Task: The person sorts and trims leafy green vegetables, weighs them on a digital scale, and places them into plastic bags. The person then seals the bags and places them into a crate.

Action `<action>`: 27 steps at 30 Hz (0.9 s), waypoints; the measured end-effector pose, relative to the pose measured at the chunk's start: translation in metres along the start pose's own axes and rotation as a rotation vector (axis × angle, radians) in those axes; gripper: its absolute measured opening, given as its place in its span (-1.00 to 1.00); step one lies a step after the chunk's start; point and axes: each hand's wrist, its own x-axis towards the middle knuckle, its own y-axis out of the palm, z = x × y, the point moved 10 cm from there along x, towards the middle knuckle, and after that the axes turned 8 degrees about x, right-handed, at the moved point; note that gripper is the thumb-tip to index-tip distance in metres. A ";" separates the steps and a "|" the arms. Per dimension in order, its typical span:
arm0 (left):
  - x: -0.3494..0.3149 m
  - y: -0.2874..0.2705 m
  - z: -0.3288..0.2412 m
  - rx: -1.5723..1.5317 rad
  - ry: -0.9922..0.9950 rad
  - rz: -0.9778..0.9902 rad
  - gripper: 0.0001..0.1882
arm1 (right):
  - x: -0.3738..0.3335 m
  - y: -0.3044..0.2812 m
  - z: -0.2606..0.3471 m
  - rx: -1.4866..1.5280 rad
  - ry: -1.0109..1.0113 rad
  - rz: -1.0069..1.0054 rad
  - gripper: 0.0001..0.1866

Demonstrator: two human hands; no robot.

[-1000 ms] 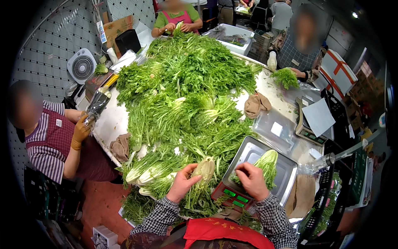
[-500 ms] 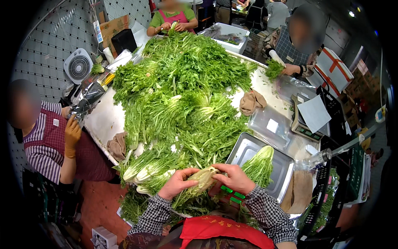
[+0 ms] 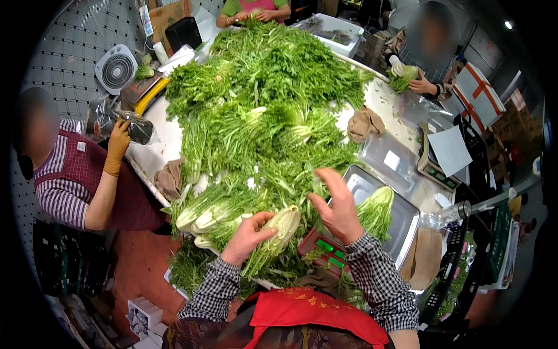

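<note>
My left hand [image 3: 249, 237] is closed around a pale-based head of curly endive [image 3: 285, 227], its base pointing up and its feathery leaves hanging toward me. To the right, my right hand [image 3: 338, 210] is lifted off the head, thumb and fingers apart. Blurred greens lie behind its fingertips. Several endive heads [image 3: 204, 220] rest side by side left of my left hand. Another endive head [image 3: 376, 205] lies on a metal tray [image 3: 408, 224] beyond my right hand. A red scale [image 3: 307, 243] with green lit displays is partly hidden beneath my right wrist.
A large heap of loose greens [image 3: 273, 75] covers the white table [image 3: 160, 136]. Brown cloths [image 3: 365, 124] lie along it. A second scale [image 3: 437, 157] stands at right. Co-workers stand left, right and far; one holds a plastic-wrapped dark bundle [image 3: 136, 129], another some greens [image 3: 401, 80].
My right hand has let go of the endive's base and moved up and right, fingers spreading. The left hand still holds the head. The whole view has shifted slightly.
</note>
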 end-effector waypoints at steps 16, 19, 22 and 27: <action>-0.016 0.016 0.031 -0.317 -0.051 0.142 -0.29 | -0.173 0.046 -0.026 0.135 0.272 0.512 -0.71; -0.021 0.015 0.036 -0.161 -0.030 0.110 -0.33 | -0.264 0.069 -0.050 -0.151 0.244 0.693 -0.77; -0.021 0.019 0.031 0.016 -0.003 0.095 -0.37 | -0.283 0.064 -0.065 -0.137 0.345 0.673 -0.76; -0.036 0.027 0.011 0.248 0.069 0.077 -0.40 | -0.219 -0.016 -0.001 0.202 0.318 0.409 -0.75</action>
